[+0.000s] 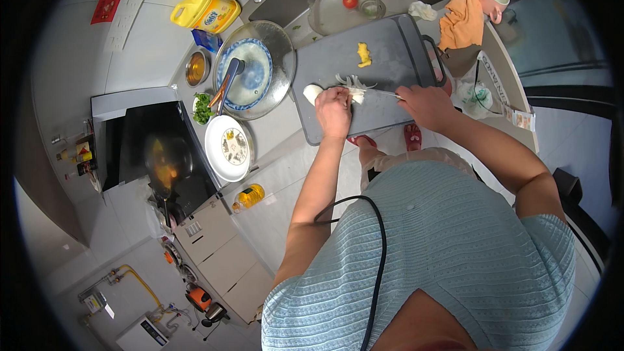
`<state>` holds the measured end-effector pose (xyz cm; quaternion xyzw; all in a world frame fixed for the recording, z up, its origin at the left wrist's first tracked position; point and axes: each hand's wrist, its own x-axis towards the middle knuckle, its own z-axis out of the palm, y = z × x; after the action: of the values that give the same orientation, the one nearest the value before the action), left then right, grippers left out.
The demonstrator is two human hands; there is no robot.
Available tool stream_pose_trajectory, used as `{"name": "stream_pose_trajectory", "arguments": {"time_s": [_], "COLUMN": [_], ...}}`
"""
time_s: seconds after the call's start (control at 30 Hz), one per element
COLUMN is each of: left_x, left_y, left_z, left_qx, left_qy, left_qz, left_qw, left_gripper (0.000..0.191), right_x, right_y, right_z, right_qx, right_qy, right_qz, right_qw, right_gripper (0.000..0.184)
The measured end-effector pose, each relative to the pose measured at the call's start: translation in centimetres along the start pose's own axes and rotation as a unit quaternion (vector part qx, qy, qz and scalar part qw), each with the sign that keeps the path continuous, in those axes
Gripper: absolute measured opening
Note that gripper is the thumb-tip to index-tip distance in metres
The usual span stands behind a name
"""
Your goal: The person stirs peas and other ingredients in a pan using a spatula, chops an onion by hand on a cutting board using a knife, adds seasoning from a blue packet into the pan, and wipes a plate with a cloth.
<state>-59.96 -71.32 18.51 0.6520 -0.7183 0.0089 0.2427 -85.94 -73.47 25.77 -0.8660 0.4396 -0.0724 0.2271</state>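
A grey cutting board (385,39) lies across the counter before me. My left hand (334,109) presses down on a white vegetable, perhaps an onion (312,92), whose rounded end shows left of my fingers. In my right hand (423,106) is the handle of a kitchen knife (385,92); its blade points left and lies against the cut side of the vegetable. Thin white slices (357,81) are on the board just beyond the blade. Farther up lies a yellow piece, possibly peeled ginger (364,54). My fingers hide part of the vegetable.
Beyond the board, a tomato (350,1) sits in a clear tray (319,14). To the left are a glass lid (287,68) over a blue-patterned dish, a white pan (213,148), chopped greens (202,108) and a wok (187,156) on the stove. An orange cloth (460,19) lies at right.
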Motion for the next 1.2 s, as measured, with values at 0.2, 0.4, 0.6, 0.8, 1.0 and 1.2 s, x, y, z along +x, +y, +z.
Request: {"name": "stream_pose_trajectory", "arguments": {"time_s": [0.2, 0.4, 0.6, 0.8, 1.0, 1.2], "left_x": [0.0, -0.4, -0.5, -0.6, -1.2, 0.3], "left_y": [0.1, 0.0, 0.3, 0.4, 1.1, 0.4], "left_z": [-0.3, 0.3, 0.7, 0.5, -0.2, 1.5], "left_qx": [0.015, -0.007, -0.041, -0.033, -0.126, -0.154], "left_qy": [-0.006, 0.011, 0.029, 0.000, -0.017, 0.001], "left_qz": [0.002, -0.008, -0.033, -0.047, -0.088, -0.081], "left_qw": [1.000, 1.000, 0.998, 0.998, 0.988, 0.985], "left_gripper": [0.014, 0.014, 0.014, 0.017, 0.040, 0.050], "right_x": [1.1, 2.8, 4.6, 4.1, 3.0, 0.1], "right_y": [-0.5, 1.5, 1.9, 3.0, 3.1, 4.4], "right_z": [-2.0, -2.3, -3.2, 0.0, 0.2, 0.7], "right_qx": [-0.073, -0.084, -0.083, -0.033, 0.019, 0.137], "right_qy": [-0.011, -0.052, -0.145, -0.117, -0.061, -0.010], "right_qz": [-0.027, -0.043, -0.036, -0.031, -0.018, 0.055], "right_qw": [0.997, 0.994, 0.985, 0.992, 0.998, 0.989], "right_gripper": [0.017, 0.018, 0.020, 0.020, 0.021, 0.023]}}
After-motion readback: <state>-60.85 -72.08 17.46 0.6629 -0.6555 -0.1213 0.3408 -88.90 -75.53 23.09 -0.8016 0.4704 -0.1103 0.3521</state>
